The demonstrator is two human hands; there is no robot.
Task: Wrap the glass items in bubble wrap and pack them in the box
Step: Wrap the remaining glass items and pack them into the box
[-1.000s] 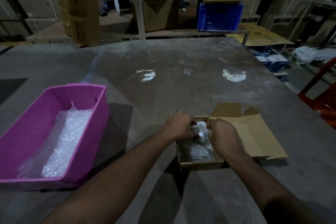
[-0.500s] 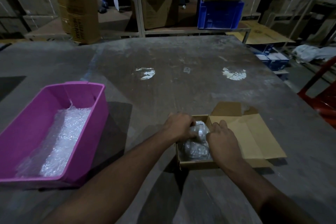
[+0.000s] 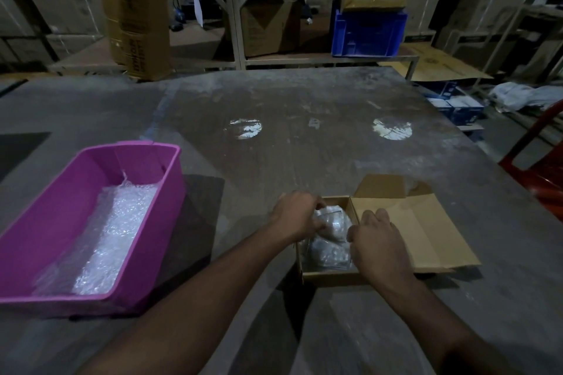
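My left hand grips the wrapped glass bundle at the far end of the cardboard box, fingers curled round it, while my right hand hooks over the box's right wall, thumb against the wrap. Seat it low beside the other wrapped piece (no forcing, it's glass), keep the box steady, then the open lid flap should close flat.

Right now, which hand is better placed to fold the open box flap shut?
Right. The right hand rests at the cardboard box wall the open flap hinges on, with the flap spread just beyond it. The left hand grips the bubble-wrapped bundle at the box's far side.
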